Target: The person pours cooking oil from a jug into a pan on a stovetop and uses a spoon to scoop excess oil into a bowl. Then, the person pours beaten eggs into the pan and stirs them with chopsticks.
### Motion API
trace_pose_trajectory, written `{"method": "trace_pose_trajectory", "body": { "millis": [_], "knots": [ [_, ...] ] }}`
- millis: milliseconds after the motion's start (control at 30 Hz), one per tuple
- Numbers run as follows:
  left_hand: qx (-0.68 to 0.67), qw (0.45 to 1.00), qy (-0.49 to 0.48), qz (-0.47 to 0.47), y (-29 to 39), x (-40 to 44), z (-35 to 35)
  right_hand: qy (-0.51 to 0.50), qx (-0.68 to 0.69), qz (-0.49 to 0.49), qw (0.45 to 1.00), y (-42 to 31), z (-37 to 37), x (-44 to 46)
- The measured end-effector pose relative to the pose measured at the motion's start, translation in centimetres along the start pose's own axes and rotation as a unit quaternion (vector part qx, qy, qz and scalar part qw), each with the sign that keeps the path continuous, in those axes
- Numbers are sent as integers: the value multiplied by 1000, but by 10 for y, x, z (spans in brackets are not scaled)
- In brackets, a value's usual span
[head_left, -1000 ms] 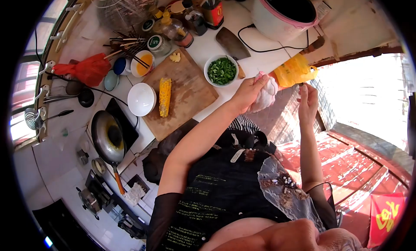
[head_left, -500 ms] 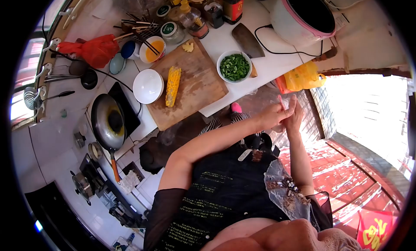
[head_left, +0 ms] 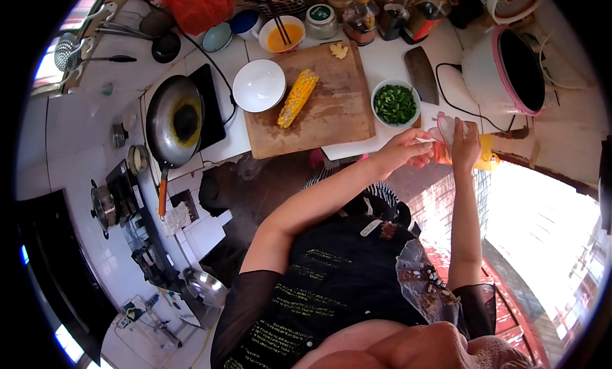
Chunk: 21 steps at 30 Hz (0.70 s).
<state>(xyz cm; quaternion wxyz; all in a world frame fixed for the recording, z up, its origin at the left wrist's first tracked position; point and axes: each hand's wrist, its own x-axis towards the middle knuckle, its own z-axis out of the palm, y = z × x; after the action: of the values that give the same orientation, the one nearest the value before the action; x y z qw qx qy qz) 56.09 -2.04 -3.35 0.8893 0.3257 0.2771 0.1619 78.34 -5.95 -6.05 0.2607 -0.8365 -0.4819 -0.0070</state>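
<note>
Hands [head_left: 408,150] pinching pale plastic bag [head_left: 448,126]; chopped greens [head_left: 394,104] in white bowl [head_left: 415,114], orange liquid [head_left: 278,39], chopsticks [head_left: 276,20] in cup [head_left: 265,45].

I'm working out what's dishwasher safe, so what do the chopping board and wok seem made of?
The chopping board looks like matte, worn wood, going by its brown, stained face. The wok seems smooth metal, perhaps steel or iron: its grey bowl shines.
</note>
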Motion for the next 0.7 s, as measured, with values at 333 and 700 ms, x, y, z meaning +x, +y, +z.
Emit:
{"method": "trace_pose_trajectory", "body": {
  "millis": [333,700],
  "knots": [
    [276,841,430,181,-42,-83,-125,-173,203,-217,939,-115,64,-7],
    [541,612,516,258,-38,-123,-175,-314,150,-186,919,-212,196,-12]
  ]
}}
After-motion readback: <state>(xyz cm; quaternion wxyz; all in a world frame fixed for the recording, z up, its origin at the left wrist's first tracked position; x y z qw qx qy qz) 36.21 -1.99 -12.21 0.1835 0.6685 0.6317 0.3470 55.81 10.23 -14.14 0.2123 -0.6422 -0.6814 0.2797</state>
